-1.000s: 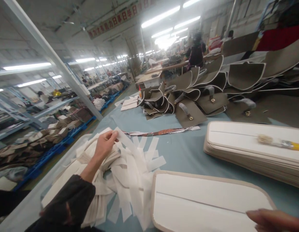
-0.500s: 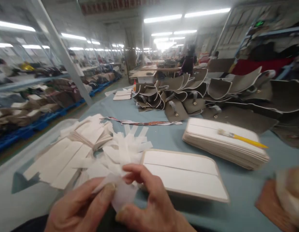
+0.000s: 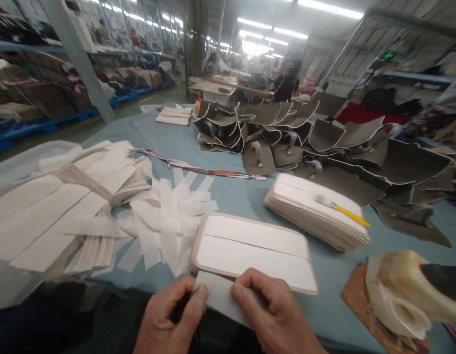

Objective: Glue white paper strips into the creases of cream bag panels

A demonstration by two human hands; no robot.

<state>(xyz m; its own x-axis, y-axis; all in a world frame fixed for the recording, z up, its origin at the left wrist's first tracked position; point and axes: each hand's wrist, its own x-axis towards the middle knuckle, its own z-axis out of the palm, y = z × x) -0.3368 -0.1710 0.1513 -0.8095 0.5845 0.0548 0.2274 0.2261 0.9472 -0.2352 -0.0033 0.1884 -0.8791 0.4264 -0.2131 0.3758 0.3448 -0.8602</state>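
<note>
A pale paper strip (image 3: 221, 295) is stretched between my two hands at the table's front edge. My left hand (image 3: 176, 312) pinches its left end between thumb and fingers. On the other side, my right hand (image 3: 270, 312) grips the strip with thumb and fingertips. Just beyond lies a white rounded panel (image 3: 253, 250) with a beige border and a lengthwise line, close to my right fingertips. Thin whitish strips (image 3: 172, 211) are scattered left of the panel.
Stacks of cream pieces (image 3: 50, 211) cover the left. A panel stack (image 3: 312, 211) bears a yellow brush (image 3: 348, 215). A glue-stained container (image 3: 397, 295) stands front right. Brown bag parts (image 3: 323, 152) fill the back; a person (image 3: 287, 86) is beyond.
The view has turned right and down. Both hands have moved from beside the scattered strips to the front of the white panel, and the strip is now held flat between them.
</note>
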